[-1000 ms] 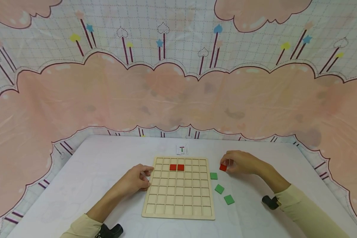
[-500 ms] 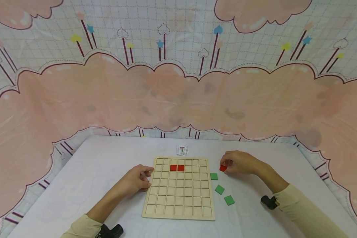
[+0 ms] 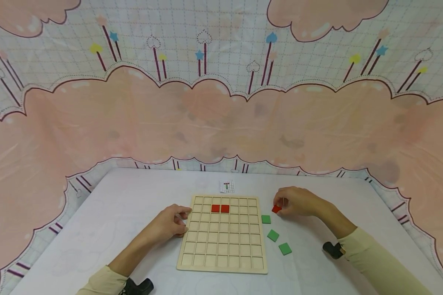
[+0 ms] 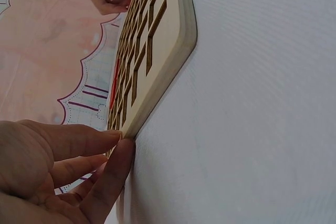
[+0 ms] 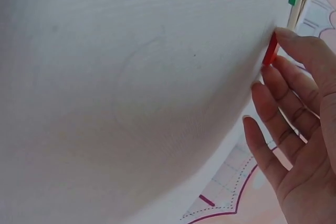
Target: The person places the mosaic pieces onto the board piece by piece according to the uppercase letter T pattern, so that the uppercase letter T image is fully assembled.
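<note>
A wooden grid board (image 3: pixel 221 237) lies on the white table, two red square tiles (image 3: pixel 220 209) side by side in its second row from the far edge. My left hand (image 3: pixel 167 221) rests its thumb and fingertips against the board's left edge; in the left wrist view the fingertips (image 4: pixel 123 148) meet that edge. To the right of the board, my right hand (image 3: pixel 297 200) pinches a red square tile (image 3: pixel 276 209) between thumb and finger, close to the table. The same red tile (image 5: pixel 270 49) shows edge-on in the right wrist view.
Three green square tiles lie right of the board: a far one (image 3: pixel 266 219), a middle one (image 3: pixel 273 235) and a near one (image 3: pixel 285 248). A small card (image 3: pixel 227 187) printed with a grid pattern lies behind the board. A patterned cloth (image 3: pixel 221 123) hangs behind the table.
The red tile in my right hand has tilted slightly and sits a touch lower. My left hand stays at the board's edge. The tiles on the board and table have not moved.
</note>
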### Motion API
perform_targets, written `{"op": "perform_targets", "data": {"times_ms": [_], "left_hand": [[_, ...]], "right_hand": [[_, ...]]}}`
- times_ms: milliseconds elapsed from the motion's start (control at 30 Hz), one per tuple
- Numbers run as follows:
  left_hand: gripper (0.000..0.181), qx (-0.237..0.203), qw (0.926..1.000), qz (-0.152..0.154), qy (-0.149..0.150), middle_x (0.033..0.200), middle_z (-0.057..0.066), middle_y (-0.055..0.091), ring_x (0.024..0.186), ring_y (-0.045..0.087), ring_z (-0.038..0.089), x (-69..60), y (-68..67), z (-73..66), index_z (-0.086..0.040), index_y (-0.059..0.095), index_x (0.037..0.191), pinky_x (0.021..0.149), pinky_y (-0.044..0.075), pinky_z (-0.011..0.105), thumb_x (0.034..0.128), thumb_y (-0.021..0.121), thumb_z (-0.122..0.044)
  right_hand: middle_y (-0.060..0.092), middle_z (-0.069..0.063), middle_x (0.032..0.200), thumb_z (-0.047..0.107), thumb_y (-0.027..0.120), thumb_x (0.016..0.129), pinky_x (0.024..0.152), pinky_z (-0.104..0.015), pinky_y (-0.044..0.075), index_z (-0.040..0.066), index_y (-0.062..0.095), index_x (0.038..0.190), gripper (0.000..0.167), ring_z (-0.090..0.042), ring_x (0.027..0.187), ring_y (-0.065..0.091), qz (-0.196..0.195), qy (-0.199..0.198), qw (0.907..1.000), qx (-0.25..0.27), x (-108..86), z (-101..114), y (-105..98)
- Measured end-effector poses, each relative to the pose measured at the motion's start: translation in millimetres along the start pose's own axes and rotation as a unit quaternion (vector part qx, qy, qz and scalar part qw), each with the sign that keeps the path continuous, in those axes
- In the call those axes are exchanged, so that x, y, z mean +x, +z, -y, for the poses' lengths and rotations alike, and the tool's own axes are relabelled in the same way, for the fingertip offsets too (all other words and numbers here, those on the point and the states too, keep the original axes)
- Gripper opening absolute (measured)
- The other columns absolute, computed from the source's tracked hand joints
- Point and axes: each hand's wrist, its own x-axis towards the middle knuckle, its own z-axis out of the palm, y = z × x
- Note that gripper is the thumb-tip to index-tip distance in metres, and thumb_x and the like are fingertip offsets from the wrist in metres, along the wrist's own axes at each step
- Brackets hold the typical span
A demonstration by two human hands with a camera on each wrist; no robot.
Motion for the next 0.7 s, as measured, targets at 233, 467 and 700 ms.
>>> {"op": "perform_targets", "data": {"times_ms": [233,467,700], "left_hand": [[0.056,0.000,1.0000,0.002,0.002,0.106,0.015,0.052,0.081,0.054,0.020,0.3,0.0,0.3,0.013,0.057,0.134,0.061,0.059,0.028,0.0792,0.069,0.019],[0.056,0.002,1.0000,-0.001,-0.003,0.107,0.015,0.053,0.081,0.054,0.020,-0.7,0.2,-1.3,0.012,0.057,0.134,0.062,0.059,0.027,0.0799,0.070,0.018],[0.056,0.008,0.9999,-0.005,-0.007,0.106,0.014,0.052,0.081,0.053,0.020,-0.8,0.8,-2.1,0.012,0.058,0.133,0.062,0.058,0.027,0.0794,0.069,0.018]], "right_hand": [[0.061,0.011,0.090,0.021,0.082,0.084,0.074,-0.027,0.050,0.023,0.072,0.097,0.017,-0.009,0.084,0.054,0.004,0.005,1.0000,-0.002,1.0,1.7,0.0],[0.062,0.011,0.089,0.023,0.082,0.084,0.073,-0.027,0.051,0.023,0.072,0.097,0.016,-0.010,0.083,0.055,0.008,0.010,0.9999,-0.001,2.2,2.3,-1.8],[0.062,0.012,0.088,0.027,0.082,0.083,0.072,-0.026,0.051,0.025,0.072,0.096,0.017,-0.010,0.083,0.055,0.006,0.018,0.9998,-0.008,4.2,3.4,-1.2]]}}
